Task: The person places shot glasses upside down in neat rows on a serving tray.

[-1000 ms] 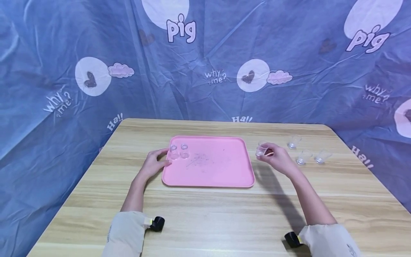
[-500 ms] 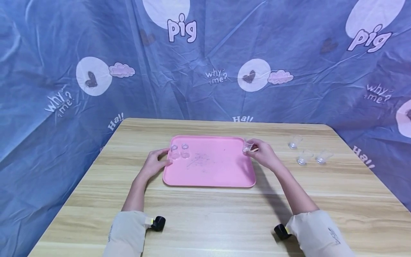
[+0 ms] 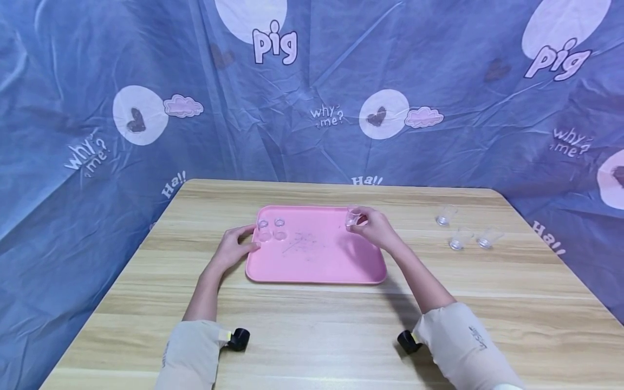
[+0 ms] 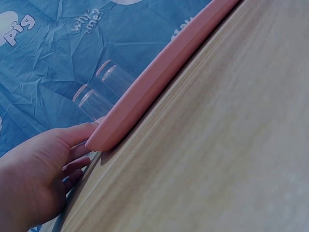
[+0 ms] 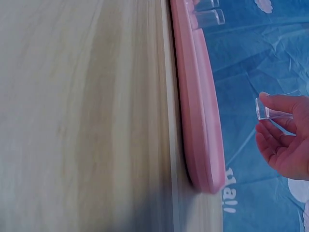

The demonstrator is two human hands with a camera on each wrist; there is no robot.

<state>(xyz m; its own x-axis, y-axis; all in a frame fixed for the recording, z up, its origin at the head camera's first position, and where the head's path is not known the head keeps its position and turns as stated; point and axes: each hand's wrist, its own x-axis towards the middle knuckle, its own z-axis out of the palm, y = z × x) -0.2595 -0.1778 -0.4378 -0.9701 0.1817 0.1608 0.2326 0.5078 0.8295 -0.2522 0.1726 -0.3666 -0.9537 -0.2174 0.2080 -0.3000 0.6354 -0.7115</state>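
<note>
My right hand [image 3: 375, 228] pinches a small clear shot glass [image 3: 352, 218] between thumb and fingers, mouth up, above the right part of the pink tray [image 3: 317, 265]. In the right wrist view the held shot glass [image 5: 263, 110] is raised over the tray's level. At the tray's left edge, my left hand [image 3: 233, 250] holds the rim; in the left wrist view the thumb [image 4: 82, 131] lies at the tray corner with the other fingers below it. Two clear shot glasses [image 3: 279, 229] stand upside down side by side at the tray's left end.
To the right of the tray, three more clear shot glasses stand mouth up on the wooden table [image 3: 331, 336]: one farther back [image 3: 444, 216] and a nearer pair [image 3: 457, 242]. A blue printed cloth [image 3: 292, 146] hangs behind the table.
My right hand has carried the shot glass leftward, from beside the tray's right edge to over the tray. My left hand and the tray have stayed put.
</note>
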